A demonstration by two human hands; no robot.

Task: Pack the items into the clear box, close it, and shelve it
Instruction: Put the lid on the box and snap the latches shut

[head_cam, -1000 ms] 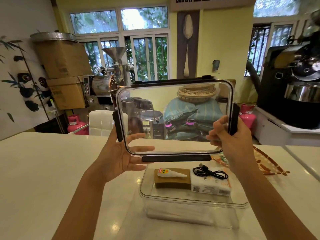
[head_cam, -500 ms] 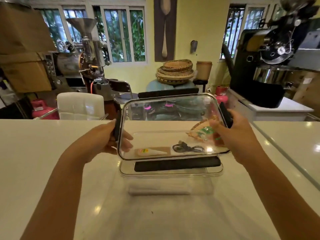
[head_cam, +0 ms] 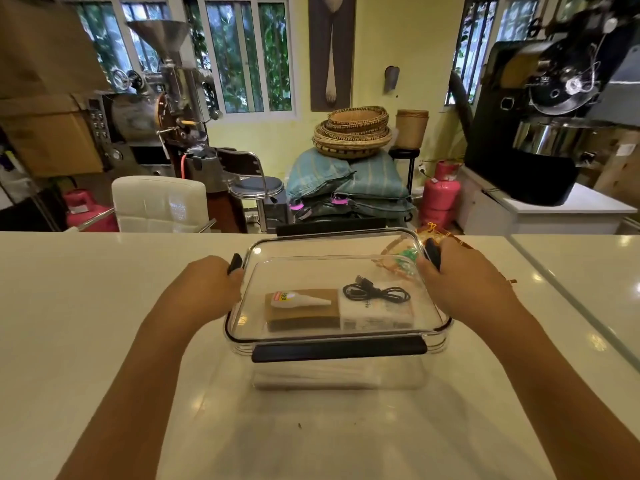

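Note:
The clear box (head_cam: 339, 375) stands on the white counter (head_cam: 86, 323) in front of me. Its clear lid (head_cam: 332, 268) with black side clips lies flat on top of the box. My left hand (head_cam: 204, 292) grips the lid's left edge at the black clip. At the right edge my right hand (head_cam: 460, 282) holds the other clip. Through the lid I see a brown block (head_cam: 304, 315), a white glue tube (head_cam: 298, 299) on it, a white packet (head_cam: 377, 315) and a coiled black cable (head_cam: 375, 292).
A patterned wrapper (head_cam: 401, 261) lies on the counter just behind the box's right end. Beyond the counter stand a white chair (head_cam: 159, 202), a stool, pink gas cylinders, stacked baskets and roasting machines. A second counter (head_cam: 588, 271) joins on the right.
The lid, held upright in front of me a second ago, has been tipped flat and lowered onto the box. Both hands came down with it.

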